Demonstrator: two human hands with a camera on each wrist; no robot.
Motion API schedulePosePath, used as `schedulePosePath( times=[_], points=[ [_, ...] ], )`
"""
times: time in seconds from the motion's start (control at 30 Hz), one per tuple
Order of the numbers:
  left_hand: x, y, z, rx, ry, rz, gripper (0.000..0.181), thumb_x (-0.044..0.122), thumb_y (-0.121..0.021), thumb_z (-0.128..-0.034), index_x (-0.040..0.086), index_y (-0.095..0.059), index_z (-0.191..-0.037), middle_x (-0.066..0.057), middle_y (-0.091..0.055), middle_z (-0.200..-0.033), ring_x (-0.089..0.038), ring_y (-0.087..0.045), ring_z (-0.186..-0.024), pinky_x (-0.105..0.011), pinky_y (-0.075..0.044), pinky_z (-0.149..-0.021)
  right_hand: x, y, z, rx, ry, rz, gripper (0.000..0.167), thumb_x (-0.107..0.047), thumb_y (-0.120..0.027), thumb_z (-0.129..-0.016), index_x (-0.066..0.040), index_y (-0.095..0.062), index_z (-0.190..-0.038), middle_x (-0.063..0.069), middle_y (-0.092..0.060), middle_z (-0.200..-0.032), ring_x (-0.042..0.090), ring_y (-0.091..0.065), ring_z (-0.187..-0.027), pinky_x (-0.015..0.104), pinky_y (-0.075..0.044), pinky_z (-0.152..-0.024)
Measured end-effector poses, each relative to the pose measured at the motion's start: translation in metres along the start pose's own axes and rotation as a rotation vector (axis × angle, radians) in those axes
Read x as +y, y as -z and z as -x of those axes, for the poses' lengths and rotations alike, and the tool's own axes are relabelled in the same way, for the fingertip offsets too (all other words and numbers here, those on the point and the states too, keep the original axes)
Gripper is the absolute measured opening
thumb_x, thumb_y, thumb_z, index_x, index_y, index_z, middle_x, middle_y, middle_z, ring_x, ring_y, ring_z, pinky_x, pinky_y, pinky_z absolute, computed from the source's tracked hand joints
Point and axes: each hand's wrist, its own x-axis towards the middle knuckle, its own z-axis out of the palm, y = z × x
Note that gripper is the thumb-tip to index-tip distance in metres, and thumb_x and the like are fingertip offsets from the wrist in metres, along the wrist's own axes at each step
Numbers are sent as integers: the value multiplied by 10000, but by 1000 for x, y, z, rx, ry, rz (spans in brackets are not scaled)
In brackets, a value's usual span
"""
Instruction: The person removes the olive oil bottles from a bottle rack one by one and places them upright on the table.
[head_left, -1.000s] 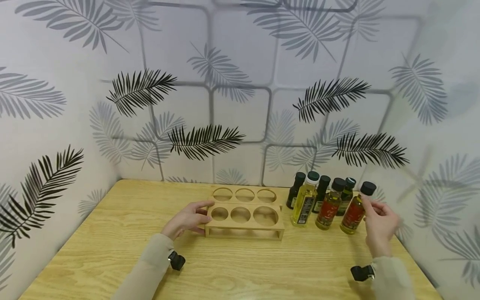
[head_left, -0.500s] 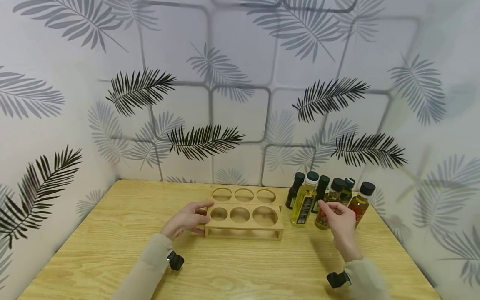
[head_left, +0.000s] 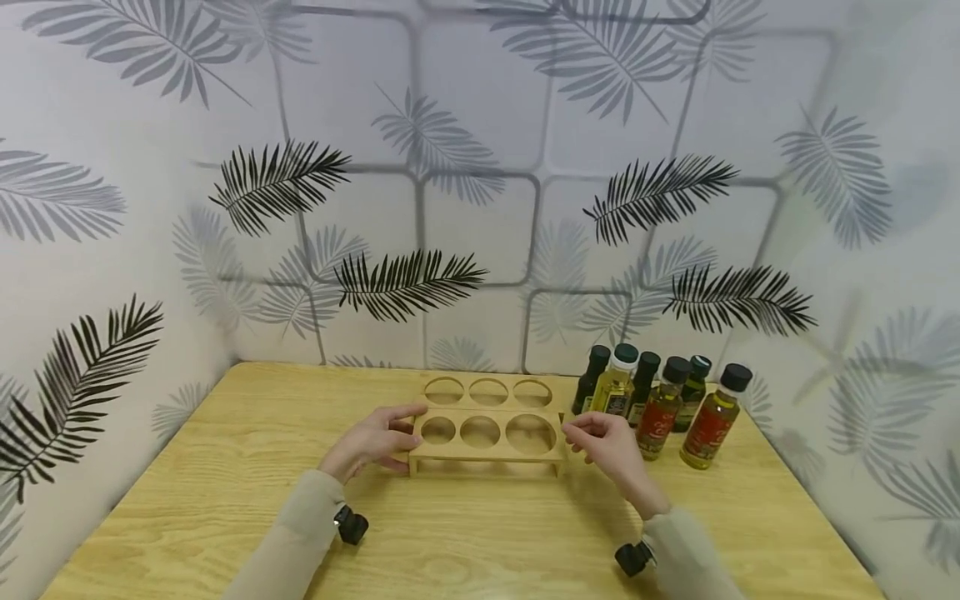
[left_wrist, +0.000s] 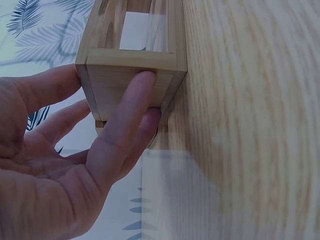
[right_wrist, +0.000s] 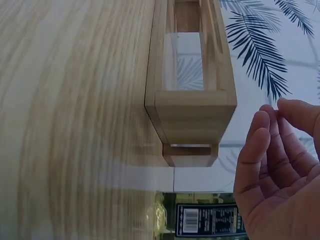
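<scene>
A two-tier wooden rack (head_left: 487,450) with round holes in both tiers stands mid-table. My left hand (head_left: 375,442) is at its left end; in the left wrist view its extended fingers (left_wrist: 125,120) touch the end panel. My right hand (head_left: 611,450) hovers by the rack's right end, fingers loosely bent, holding nothing. In the right wrist view its thumb and fingertips come close together, apart from the rack (right_wrist: 195,120). Behind that hand stands a yellow oil bottle (head_left: 617,385) with a green cap, its lower part hidden. To its right are two red-labelled bottles (head_left: 657,419), (head_left: 708,429).
Dark bottles (head_left: 592,379), (head_left: 642,385) and a green one (head_left: 693,392) stand among the others near the back wall. The wood-grain table (head_left: 247,467) meets leaf-patterned walls (head_left: 480,208) at the back and sides.
My right hand has moved left, from the rightmost red-labelled bottle past the others to the rack's right end. The left hand stays on the rack. Rack and bottles have not moved.
</scene>
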Motion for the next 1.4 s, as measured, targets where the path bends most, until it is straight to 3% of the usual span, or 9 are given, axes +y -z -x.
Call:
schedulePosePath(
  times=[0.17, 0.33, 0.57, 0.77, 0.9, 1.03, 1.23, 1.4],
  points=[
    [-6, -3, -1, -8, 11, 21, 596, 68, -630, -946, 171, -431, -1499, -267, -440, -1411, -337, -581, -1164, -457, -615, -776, 2, -10, -2, -40, 9, 18, 269, -248, -714, -913, -2, -723, -1020, 123, -715, -843, 191, -632, -729, 346, -559, -593],
    [-6, 0, -3, 5, 4, 6, 586, 69, -632, -945, 186, -448, -1489, -254, -455, -1394, -331, -586, -1154, -451, -618, -758, -1, -18, -5, -70, 31, 67, 239, -259, -712, -914, -48, -733, -1024, 159, -718, -882, 180, -630, -747, 332, -541, -628],
    [-6, 3, -2, 3, 11, 12, 586, 72, -631, -947, 194, -447, -1490, -260, -446, -1410, -347, -574, -1180, -459, -615, -768, -7, -25, -7, -14, 79, 133, 182, -216, -705, -917, -52, -741, -990, 163, -720, -860, 228, -654, -763, 264, -493, -646],
    [-5, 4, -1, -6, 4, 21, 588, 81, -627, -951, 189, -436, -1496, -262, -436, -1413, -347, -566, -1185, -459, -613, -777, -11, -28, -8, 47, 133, 215, 115, -224, -719, -906, -126, -763, -946, 19, -725, -851, 133, -636, -788, 276, -502, -690],
    [-3, 3, -2, -14, 2, 6, 591, 82, -620, -957, 178, -421, -1504, -271, -434, -1416, -344, -575, -1169, -461, -612, -783, -13, -29, -9, 76, 175, 278, 114, -207, -713, -910, -119, -767, -958, -18, -724, -840, 126, -636, -797, 290, -497, -713],
    [1, 3, -2, -7, -5, -42, 586, 79, -621, -953, 164, -426, -1499, -265, -462, -1380, -296, -614, -1079, -456, -613, -775, -18, -32, -11, 79, 193, 339, 129, -209, -707, -915, -119, -766, -986, -10, -736, -902, 165, -661, -872, 354, -525, -784],
    [5, 3, -3, 24, -12, -110, 567, 60, -614, -946, 136, -446, -1482, -268, -461, -1370, -259, -641, -1000, -448, -610, -758, -24, -40, -13, 21, 216, 413, 227, -257, -672, -940, -123, -737, -1111, 58, -716, -1111, 274, -616, -784, 425, -519, -784],
    [6, 0, -2, 99, -33, -251, 517, 160, -606, -975, 109, -463, -1469, -260, -477, -1390, -345, -591, -1144, -456, -573, -830, -24, -44, -13, -32, 236, 478, 388, -291, -643, -961, -88, -646, -1292, 110, -646, -1293, 332, -634, -1105, 519, -508, -966]
  ],
)
